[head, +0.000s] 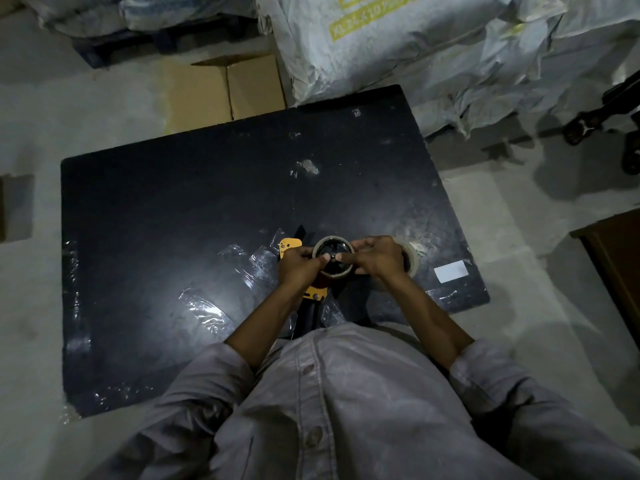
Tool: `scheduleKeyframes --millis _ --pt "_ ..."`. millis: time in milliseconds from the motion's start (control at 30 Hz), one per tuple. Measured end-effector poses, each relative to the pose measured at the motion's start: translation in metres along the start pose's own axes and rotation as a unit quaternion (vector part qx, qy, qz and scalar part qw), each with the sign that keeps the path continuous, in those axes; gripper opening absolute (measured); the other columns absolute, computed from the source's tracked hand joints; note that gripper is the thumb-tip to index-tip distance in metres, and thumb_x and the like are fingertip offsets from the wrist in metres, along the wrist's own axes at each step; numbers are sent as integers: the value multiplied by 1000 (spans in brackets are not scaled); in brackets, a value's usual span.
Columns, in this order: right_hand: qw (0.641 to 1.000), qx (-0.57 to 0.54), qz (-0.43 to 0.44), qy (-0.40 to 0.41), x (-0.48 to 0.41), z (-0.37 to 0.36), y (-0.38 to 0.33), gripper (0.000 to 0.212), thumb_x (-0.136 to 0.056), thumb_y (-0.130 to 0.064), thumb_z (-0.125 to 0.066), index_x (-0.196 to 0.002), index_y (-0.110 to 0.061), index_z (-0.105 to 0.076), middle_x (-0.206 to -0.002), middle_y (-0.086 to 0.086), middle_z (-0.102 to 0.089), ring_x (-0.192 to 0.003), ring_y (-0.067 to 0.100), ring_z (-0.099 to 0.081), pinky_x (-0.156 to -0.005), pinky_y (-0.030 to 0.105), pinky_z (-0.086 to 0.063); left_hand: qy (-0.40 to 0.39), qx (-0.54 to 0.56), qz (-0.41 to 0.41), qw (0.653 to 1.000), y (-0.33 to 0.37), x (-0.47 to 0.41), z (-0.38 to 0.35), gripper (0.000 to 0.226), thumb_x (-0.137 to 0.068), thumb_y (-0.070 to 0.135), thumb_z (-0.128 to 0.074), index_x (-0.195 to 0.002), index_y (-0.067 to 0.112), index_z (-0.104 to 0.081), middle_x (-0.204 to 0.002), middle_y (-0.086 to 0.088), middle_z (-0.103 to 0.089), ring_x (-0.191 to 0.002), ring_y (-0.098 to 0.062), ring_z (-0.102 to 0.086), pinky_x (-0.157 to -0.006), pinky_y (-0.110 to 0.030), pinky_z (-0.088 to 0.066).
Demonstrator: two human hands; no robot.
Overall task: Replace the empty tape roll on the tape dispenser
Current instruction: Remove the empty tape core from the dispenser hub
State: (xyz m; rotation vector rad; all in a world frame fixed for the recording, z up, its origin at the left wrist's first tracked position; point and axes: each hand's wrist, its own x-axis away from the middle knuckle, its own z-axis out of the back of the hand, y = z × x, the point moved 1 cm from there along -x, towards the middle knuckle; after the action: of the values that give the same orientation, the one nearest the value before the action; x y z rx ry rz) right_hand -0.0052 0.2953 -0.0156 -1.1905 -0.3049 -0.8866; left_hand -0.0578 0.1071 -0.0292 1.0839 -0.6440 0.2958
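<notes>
Seen from above on a dark surface [173,237] patched with clear tape scraps: a yellow tape dispenser [290,247], left hand [299,266] curled shut around its body, thumb reaching to the hub. At centre, a tape roll [333,255] seated on the dispenser's wheel, clasped between both hands, right hand [375,256] closed on its right rim with fingers over the top edge. Farther right, a second roll [412,258] lying flat on the surface just behind the right hand, and a white label [451,271] near the edge.
</notes>
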Motion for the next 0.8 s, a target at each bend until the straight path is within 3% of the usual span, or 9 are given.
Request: scheduleKeyframes --millis 133,200,267,467,633,733,800 --pt "1000 19 19 6 2 -3 0 36 -72 -35 -106 -89 -29 -75 -96 6 -85 -87 23 -85 -77 49 -73 -43 -16 -9 999 -1 -1 1 32 -97 8 -76 -129 12 -77 -113 -9 -82 -100 -25 -81 -84 -45 -71" --pt "999 32 28 3 4 -5 -1 31 -77 -34 -104 -84 -32 -74 -93 5 -85 -86 22 -85 -77 48 -73 -45 -31 -8 998 1 -4 1 32 -97 6 -74 -128 13 -77 -115 -9 -82 -102 -25 -80 -90 -47 -69" --pt "999 36 28 4 4 -5 -1 28 -80 -34 -102 -87 -30 -75 -92 5 -85 -85 22 -84 -77 49 -73 -40 -32 -4 999 4 -5 0 32 -95 9 -80 -126 13 -76 -114 -8 -81 -104 -25 -79 -94 -48 -68" --pt "999 37 31 -5 5 -3 -3 21 -84 -31 -99 -89 -29 -80 -85 1 -83 -81 21 -84 -78 49 -73 -13 -29 -26 999 4 -2 -3 36 -87 15 -92 -120 14 -76 -108 -8 -83 -98 -25 -81 -86 -47 -69" --pt "999 36 11 -7 2 -3 -3 32 -77 -35 -104 -99 -20 -86 -83 0 -85 -80 22 -85 -79 49 -73 12 -10 -9 1000 6 -2 0 38 -78 12 -97 -113 14 -82 -102 -5 -84 -91 -20 -82 -81 -40 -70" --pt "1000 25 -8 -9 0 -2 -1 47 -66 -39 -108 -103 -18 -88 -86 0 -87 -80 21 -86 -80 50 -73 16 25 10 999 7 -1 3 40 -74 7 -97 -112 11 -85 -102 -5 -84 -88 -18 -82 -70 -29 -66" --pt "1000 4 -19 -15 -2 -2 0 55 -59 -40 -110 -103 -17 -88 -86 1 -87 -81 21 -86 -81 50 -73 20 50 27 998 7 -1 5 38 -72 4 -97 -108 12 -87 -100 -4 -85 -89 -19 -82 -72 -30 -66"
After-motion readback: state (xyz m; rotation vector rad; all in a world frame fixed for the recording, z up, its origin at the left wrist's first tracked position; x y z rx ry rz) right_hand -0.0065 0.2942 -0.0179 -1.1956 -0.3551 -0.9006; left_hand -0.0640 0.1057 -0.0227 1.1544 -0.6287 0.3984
